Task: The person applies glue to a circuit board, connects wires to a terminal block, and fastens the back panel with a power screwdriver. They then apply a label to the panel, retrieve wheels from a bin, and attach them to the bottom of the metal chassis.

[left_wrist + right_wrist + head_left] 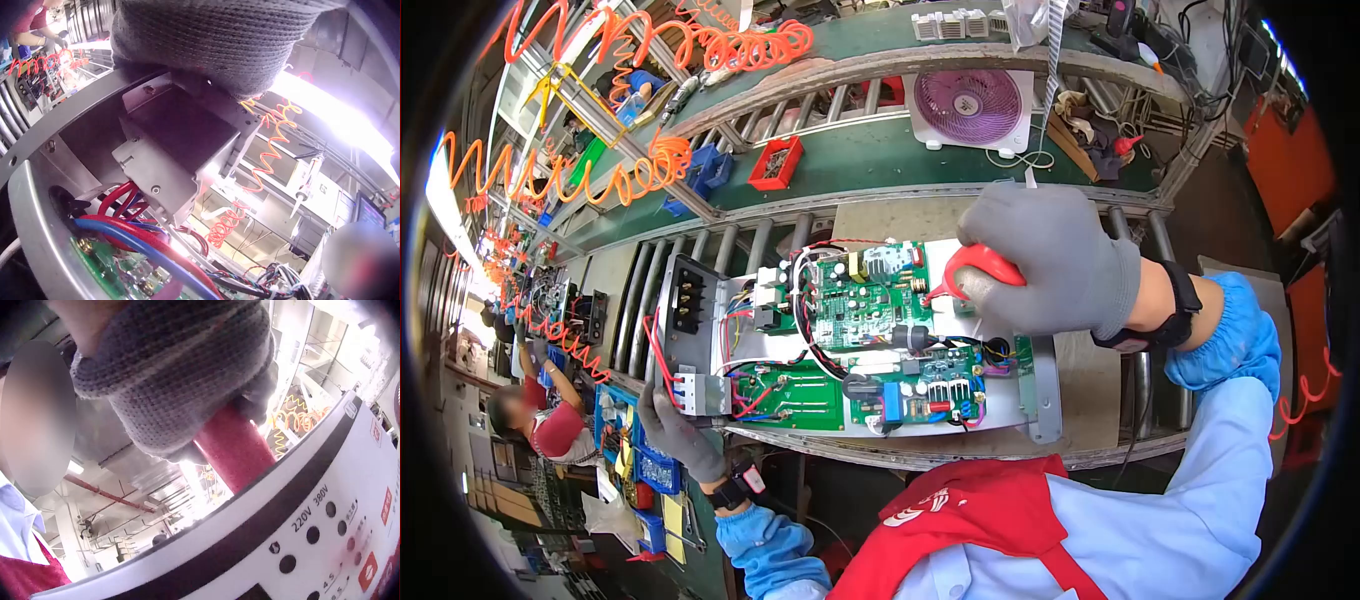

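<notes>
In a grey glove, my right hand (1045,265) grips a red object (990,264) whose narrow tip points left over the green circuit board (855,300). The right wrist view has the glove (181,375) curled round the red body (234,447), above a white panel (269,531) marked 220V 380V. My gloved left hand (680,435) lies at the lower left corner of the metal chassis (1045,395), beside a white block (702,394) with red wires. In the left wrist view the glove (206,44) rests against the metal frame (69,115); its fingertips are hidden.
The chassis lies on a board over a roller conveyor (640,310). Beyond stand a red bin (776,163) and a purple fan (968,105). Orange coiled hoses (755,42) hang at the upper left. Another person (550,420) works at the far left, near blue bins (658,470).
</notes>
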`<state>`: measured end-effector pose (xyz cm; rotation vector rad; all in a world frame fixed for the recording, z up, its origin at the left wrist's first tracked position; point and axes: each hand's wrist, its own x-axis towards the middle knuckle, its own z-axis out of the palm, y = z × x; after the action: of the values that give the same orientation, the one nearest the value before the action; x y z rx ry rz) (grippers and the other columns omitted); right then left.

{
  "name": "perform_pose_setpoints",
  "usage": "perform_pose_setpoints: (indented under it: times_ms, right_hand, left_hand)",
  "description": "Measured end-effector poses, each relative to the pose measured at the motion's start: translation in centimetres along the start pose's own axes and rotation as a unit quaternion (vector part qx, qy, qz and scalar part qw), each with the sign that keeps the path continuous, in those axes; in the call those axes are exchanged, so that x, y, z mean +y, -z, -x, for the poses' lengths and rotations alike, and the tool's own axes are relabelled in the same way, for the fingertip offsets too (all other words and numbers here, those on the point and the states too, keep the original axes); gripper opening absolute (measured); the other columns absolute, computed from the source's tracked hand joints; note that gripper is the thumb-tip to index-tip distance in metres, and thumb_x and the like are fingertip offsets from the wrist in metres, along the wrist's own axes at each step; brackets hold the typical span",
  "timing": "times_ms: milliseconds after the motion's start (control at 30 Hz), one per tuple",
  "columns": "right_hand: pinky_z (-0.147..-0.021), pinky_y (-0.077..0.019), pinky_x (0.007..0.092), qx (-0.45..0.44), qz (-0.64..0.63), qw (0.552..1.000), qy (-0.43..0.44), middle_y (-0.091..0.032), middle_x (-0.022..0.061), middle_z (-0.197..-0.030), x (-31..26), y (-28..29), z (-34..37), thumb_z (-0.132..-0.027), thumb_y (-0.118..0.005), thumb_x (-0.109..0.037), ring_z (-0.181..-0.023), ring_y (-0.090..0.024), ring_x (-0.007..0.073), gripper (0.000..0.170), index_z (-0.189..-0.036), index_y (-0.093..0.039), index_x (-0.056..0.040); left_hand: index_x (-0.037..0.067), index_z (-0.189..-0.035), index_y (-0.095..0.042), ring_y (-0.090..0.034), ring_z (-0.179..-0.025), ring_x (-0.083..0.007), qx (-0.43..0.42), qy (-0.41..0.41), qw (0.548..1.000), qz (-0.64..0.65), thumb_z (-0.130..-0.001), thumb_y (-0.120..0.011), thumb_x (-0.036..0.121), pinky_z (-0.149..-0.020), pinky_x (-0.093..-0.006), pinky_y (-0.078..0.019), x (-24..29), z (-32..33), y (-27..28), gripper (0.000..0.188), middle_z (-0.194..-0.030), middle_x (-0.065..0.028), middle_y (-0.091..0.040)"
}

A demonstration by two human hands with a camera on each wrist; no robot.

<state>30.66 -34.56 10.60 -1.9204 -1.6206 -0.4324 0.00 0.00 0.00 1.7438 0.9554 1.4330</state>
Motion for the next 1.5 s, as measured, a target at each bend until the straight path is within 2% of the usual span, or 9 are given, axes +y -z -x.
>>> perform_pose_setpoints:
  times_ms: [267, 467, 867, 967, 1067, 1200, 1300, 1400, 1500]
  right_hand:
    - [-0.061, -0.0489, 0.0413, -0.005, -0.021, 0.999, -0.032, -0.059, 0.0134, -0.078, 1.4, -1.4, -0.4, -0.077, -0.069, -0.024, -0.069, -0.061, 0.0334, 0.023, -0.088, -0.061, -0.0053]
    - [-0.068, -0.0517, 0.0452, -0.025, -0.075, 0.989, -0.123, -0.064, 0.0176, -0.081, 2.1, -1.7, -0.9, -0.078, -0.066, -0.029, -0.076, -0.065, 0.0379, 0.027, -0.089, -0.062, -0.0047]
    - [-0.070, -0.0517, 0.0435, -0.039, -0.095, 0.978, -0.182, -0.064, 0.0192, -0.080, 3.0, -1.7, -0.9, -0.079, -0.065, -0.033, -0.077, -0.065, 0.0369, 0.032, -0.091, -0.063, -0.0035]
    - [-0.070, -0.0517, 0.0407, -0.016, -0.125, 0.967, -0.223, -0.064, 0.0181, -0.079, 3.3, -1.7, -0.5, -0.081, -0.067, -0.034, -0.075, -0.066, 0.0315, 0.034, -0.093, -0.063, -0.0024]
    - [-0.063, -0.0485, 0.0298, 0.041, -0.239, 0.911, -0.332, -0.063, 0.0052, -0.082, 3.5, -0.6, -0.3, -0.083, -0.066, -0.030, -0.072, -0.059, 0.0133, 0.030, -0.097, -0.063, -0.0043]
    - [-0.054, -0.0406, 0.0225, 0.138, -0.268, 0.891, -0.339, -0.060, -0.0002, -0.082, 2.3, 1.5, 0.5, -0.087, -0.064, -0.031, -0.066, -0.051, 0.0039, 0.026, -0.101, -0.063, -0.0092]
    - [-0.057, -0.0451, 0.0240, 0.161, -0.315, 0.842, -0.408, -0.060, 0.0031, -0.082, 0.1, 3.4, 1.0, -0.090, -0.066, -0.032, -0.069, -0.056, 0.0082, 0.029, -0.099, -0.065, -0.0049]
    - [-0.054, -0.0434, 0.0228, 0.188, -0.397, 0.805, -0.399, -0.060, 0.0036, -0.085, -1.1, 3.6, 1.5, -0.092, -0.063, -0.034, -0.067, -0.056, 0.0078, 0.031, -0.103, -0.064, -0.0055]
    - [-0.055, -0.0438, 0.0237, 0.224, -0.456, 0.781, -0.362, -0.060, 0.0043, -0.085, -3.8, 3.5, 1.3, -0.094, -0.060, -0.033, -0.066, -0.056, 0.0091, 0.032, -0.108, -0.062, -0.0044]
  left_hand:
    - [-0.006, -0.120, -0.060, -0.059, -0.093, -0.0150, 0.009, 0.000, 1.000, 0.014, -0.099, -0.052, 0.019, -0.083, -0.0295, -0.0490, -0.1, -0.2, 0.0, 0.033, -0.108, -0.0100, -0.064]
    - [-0.006, -0.119, -0.060, -0.059, -0.094, -0.0162, 0.009, -0.004, 1.000, 0.003, -0.099, -0.052, 0.020, -0.085, -0.0307, -0.0487, -0.3, -0.2, 0.0, 0.034, -0.108, -0.0103, -0.064]
    - [-0.006, -0.120, -0.060, -0.058, -0.089, -0.0135, 0.013, -0.003, 1.000, -0.009, -0.099, -0.052, 0.018, -0.081, -0.0274, -0.0493, -0.6, -0.2, 0.0, 0.033, -0.105, -0.0092, -0.064]
    - [-0.006, -0.121, -0.060, -0.058, -0.089, -0.0132, 0.006, -0.016, 1.000, -0.021, -0.099, -0.052, 0.017, -0.081, -0.0272, -0.0492, -0.4, 0.0, 0.1, 0.033, -0.105, -0.0088, -0.064]
    - [-0.006, -0.121, -0.059, -0.058, -0.089, -0.0127, 0.008, -0.019, 0.999, -0.025, -0.099, -0.052, 0.017, -0.080, -0.0271, -0.0491, -0.9, -0.2, 0.3, 0.032, -0.106, -0.0085, -0.063]
    - [-0.006, -0.120, -0.059, -0.057, -0.087, -0.0127, 0.003, 0.002, 1.000, 0.002, -0.099, -0.052, 0.018, -0.079, -0.0273, -0.0482, -0.2, 0.1, 0.1, 0.033, -0.105, -0.0082, -0.062]
    - [-0.008, -0.120, -0.059, -0.055, -0.089, -0.0145, -0.024, -0.018, 1.000, -0.009, -0.099, -0.052, 0.024, -0.080, -0.0302, -0.0469, 0.3, 0.2, 0.2, 0.038, -0.104, -0.0085, -0.062]
    - [-0.006, -0.121, -0.060, -0.055, -0.093, -0.0191, -0.078, -0.002, 0.995, -0.060, -0.100, -0.052, 0.029, -0.084, -0.0340, -0.0458, 0.9, -0.1, 1.5, 0.041, -0.104, -0.0117, -0.062]
    - [-0.003, -0.118, -0.063, -0.061, -0.099, -0.0317, 0.040, -0.178, 0.929, -0.321, -0.095, -0.057, 0.021, -0.088, -0.0401, -0.0471, 3.9, 2.7, 1.2, 0.034, -0.108, -0.0211, -0.064]
